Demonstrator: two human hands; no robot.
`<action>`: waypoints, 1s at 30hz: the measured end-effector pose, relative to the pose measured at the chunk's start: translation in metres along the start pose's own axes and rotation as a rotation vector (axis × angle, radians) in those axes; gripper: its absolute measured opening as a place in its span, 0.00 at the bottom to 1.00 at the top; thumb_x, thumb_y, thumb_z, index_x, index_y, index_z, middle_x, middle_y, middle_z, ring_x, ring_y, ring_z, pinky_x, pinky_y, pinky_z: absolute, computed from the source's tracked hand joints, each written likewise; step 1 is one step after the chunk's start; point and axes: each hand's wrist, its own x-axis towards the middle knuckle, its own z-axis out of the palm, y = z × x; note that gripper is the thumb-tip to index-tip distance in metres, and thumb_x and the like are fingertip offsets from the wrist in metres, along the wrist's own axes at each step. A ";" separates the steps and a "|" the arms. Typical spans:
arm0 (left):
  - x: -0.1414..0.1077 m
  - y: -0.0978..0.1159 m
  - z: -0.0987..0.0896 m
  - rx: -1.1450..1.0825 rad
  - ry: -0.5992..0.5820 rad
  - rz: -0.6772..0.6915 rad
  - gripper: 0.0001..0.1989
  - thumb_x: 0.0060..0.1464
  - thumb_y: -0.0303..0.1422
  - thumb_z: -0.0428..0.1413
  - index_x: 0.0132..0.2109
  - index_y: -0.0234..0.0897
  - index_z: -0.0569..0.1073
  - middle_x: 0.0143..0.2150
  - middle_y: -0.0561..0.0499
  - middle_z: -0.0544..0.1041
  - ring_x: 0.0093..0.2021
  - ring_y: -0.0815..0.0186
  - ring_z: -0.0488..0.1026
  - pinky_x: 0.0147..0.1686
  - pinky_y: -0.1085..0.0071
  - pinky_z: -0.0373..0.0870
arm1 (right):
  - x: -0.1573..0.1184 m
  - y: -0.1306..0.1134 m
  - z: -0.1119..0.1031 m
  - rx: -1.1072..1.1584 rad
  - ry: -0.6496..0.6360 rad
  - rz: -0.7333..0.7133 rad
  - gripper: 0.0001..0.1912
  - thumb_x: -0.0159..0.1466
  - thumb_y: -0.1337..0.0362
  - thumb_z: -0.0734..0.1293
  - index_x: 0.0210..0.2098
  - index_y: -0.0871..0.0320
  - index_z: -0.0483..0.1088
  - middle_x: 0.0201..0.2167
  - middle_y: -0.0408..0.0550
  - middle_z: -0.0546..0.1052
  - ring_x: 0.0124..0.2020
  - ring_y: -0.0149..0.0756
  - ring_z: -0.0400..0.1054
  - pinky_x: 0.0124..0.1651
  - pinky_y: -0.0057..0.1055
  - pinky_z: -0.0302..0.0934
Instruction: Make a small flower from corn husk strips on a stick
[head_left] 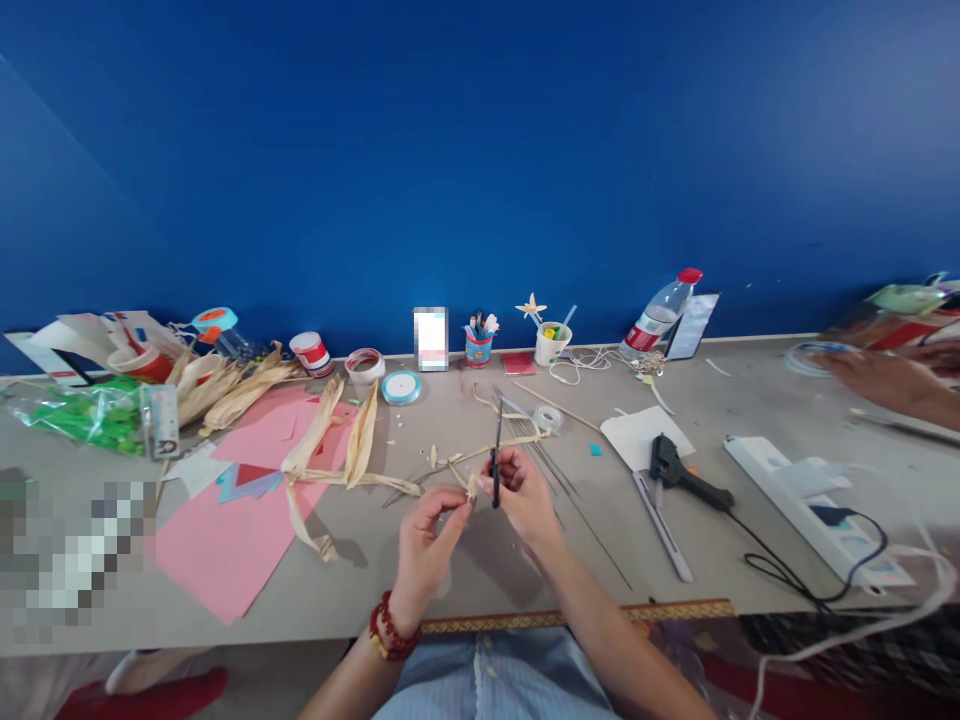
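Observation:
My left hand pinches a small pale piece of corn husk between thumb and fingertips. Close beside it, my right hand is closed around black-handled scissors, whose blades point up and away from me. Whether the blades touch the husk I cannot tell. Just beyond my hands, thin husk strips and several dark wires lie on the grey table. To the left, larger dried husks rest partly over pink paper sheets.
A black glue gun, a grey cutter and a white power strip with cables lie on the right. Cups, tape rolls, a phone and a tilted bottle line the blue wall. Another person's hand is at far right.

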 end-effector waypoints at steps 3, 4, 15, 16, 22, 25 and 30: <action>-0.001 -0.003 0.000 -0.022 0.001 -0.006 0.08 0.55 0.36 0.61 0.33 0.36 0.79 0.36 0.45 0.79 0.38 0.61 0.75 0.39 0.69 0.72 | 0.001 0.001 0.001 0.013 -0.020 0.009 0.14 0.49 0.63 0.75 0.30 0.55 0.65 0.27 0.40 0.73 0.27 0.30 0.66 0.32 0.27 0.61; -0.001 -0.004 0.001 -0.037 0.005 -0.015 0.08 0.55 0.36 0.61 0.33 0.36 0.79 0.36 0.45 0.78 0.38 0.61 0.75 0.39 0.69 0.72 | 0.001 0.001 0.002 0.022 -0.031 0.014 0.14 0.49 0.63 0.75 0.30 0.55 0.65 0.28 0.41 0.73 0.27 0.30 0.66 0.32 0.28 0.61; 0.002 0.003 -0.002 -0.158 0.086 -0.078 0.07 0.53 0.36 0.63 0.35 0.36 0.80 0.35 0.47 0.80 0.37 0.63 0.76 0.40 0.70 0.73 | -0.039 0.008 -0.012 -0.149 -0.179 0.118 0.23 0.54 0.43 0.72 0.27 0.55 0.62 0.22 0.38 0.63 0.24 0.30 0.56 0.28 0.28 0.52; 0.003 0.003 -0.002 -0.155 0.091 -0.078 0.07 0.53 0.36 0.63 0.35 0.36 0.80 0.35 0.47 0.80 0.37 0.63 0.77 0.40 0.70 0.73 | -0.044 0.012 -0.014 -0.170 -0.199 0.125 0.24 0.54 0.42 0.72 0.27 0.55 0.61 0.22 0.37 0.62 0.24 0.30 0.55 0.29 0.28 0.52; 0.002 0.000 0.000 -0.147 0.122 -0.096 0.09 0.52 0.37 0.64 0.35 0.36 0.79 0.36 0.47 0.80 0.38 0.62 0.77 0.41 0.68 0.73 | -0.058 0.024 -0.013 -0.191 -0.224 0.140 0.26 0.53 0.41 0.71 0.25 0.54 0.59 0.21 0.37 0.60 0.25 0.31 0.55 0.29 0.28 0.52; 0.001 -0.001 0.001 -0.113 0.114 -0.094 0.09 0.52 0.38 0.63 0.35 0.36 0.79 0.36 0.46 0.81 0.39 0.61 0.77 0.44 0.66 0.72 | -0.057 0.022 -0.010 -0.184 -0.240 0.148 0.26 0.53 0.41 0.71 0.25 0.54 0.60 0.21 0.37 0.60 0.24 0.32 0.55 0.29 0.28 0.51; 0.001 0.002 0.001 -0.079 0.123 -0.078 0.09 0.53 0.38 0.63 0.35 0.36 0.79 0.38 0.45 0.81 0.42 0.60 0.77 0.48 0.64 0.71 | -0.055 0.022 -0.008 -0.146 -0.245 0.144 0.25 0.54 0.41 0.71 0.25 0.54 0.62 0.20 0.38 0.64 0.25 0.32 0.58 0.29 0.28 0.53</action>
